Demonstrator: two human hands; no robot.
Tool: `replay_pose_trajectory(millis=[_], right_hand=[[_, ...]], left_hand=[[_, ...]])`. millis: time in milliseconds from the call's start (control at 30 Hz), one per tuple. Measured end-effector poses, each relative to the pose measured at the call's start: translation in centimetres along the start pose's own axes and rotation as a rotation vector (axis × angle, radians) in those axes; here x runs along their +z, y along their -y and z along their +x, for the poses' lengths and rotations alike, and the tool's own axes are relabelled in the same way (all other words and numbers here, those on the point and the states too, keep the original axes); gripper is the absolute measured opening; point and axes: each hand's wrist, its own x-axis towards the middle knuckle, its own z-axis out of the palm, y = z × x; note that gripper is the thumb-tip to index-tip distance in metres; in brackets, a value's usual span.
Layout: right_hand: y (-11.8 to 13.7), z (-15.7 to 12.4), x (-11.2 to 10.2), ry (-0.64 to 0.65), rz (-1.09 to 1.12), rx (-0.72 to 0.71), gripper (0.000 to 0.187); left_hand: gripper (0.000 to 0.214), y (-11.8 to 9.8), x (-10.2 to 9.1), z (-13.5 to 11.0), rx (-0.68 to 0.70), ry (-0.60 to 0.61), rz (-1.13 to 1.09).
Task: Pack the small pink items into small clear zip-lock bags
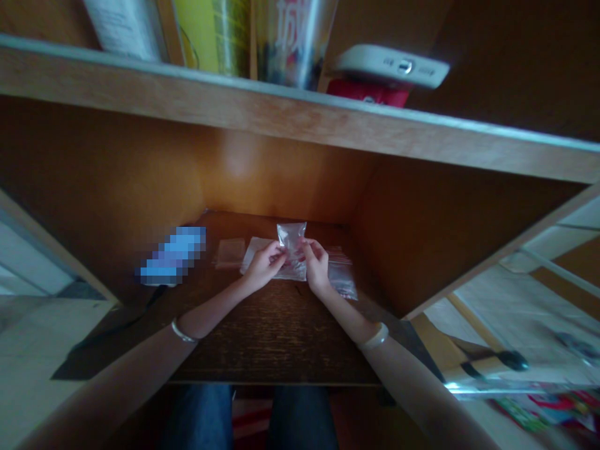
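Between my two hands a small clear plastic bag (pixel 291 234) is held up over the desk. My left hand (pixel 266 265) pinches its left edge, and my right hand (pixel 315 261) grips the right edge with thumb and finger. Under them lies a larger clear plastic sheet or bag (pixel 254 250), partly covered by my hands. Right of my right hand rests a pile of clear plastic bags (pixel 342 275). To the left, a flat clear packet or stack (pixel 231 252) lies on the dark wood. What the held bag contains, if anything, I cannot make out.
The dark wooden desk (pixel 262 337) sits inside a cubby with side walls. A blurred-out lit screen (pixel 173 256) stands at left, with a cable. Overhead, a shelf edge (pixel 281 115) carries containers, a white device (pixel 394 64) and a red item (pixel 368 92).
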Motion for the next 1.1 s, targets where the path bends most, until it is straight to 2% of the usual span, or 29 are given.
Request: replay_pose_trajectory(millis=[267, 500, 633, 833, 1100], right_hand=[[-0.9, 0.7, -0.4, -0.109, 0.067, 0.007, 0.026], [-0.8, 0.6, -0.3, -0.118, 0.079, 0.056, 0.031], [-0.8, 0.5, -0.3, -0.129, 0.046, 0.015, 0.034], [-1.4, 0.8, -0.6, -0.239, 0.003, -0.017, 0.038], [-1.4, 0.9, -0.7, -0.229, -0.004, -0.028, 0.040]], left_hand=[[0.010, -0.2, -0.1, -0.2, 0.020, 0.038, 0.079], [0.016, 0.5, -0.3, -0.2, 0.037, 0.033, 0.177], [0.018, 0.5, -0.2, -0.3, 0.025, 0.072, 0.175], [0.023, -0.1, -0.2, -0.5, 0.012, 0.129, 0.137], [0.024, 0.0, -0.3, -0.5, 0.030, 0.098, 0.103]])
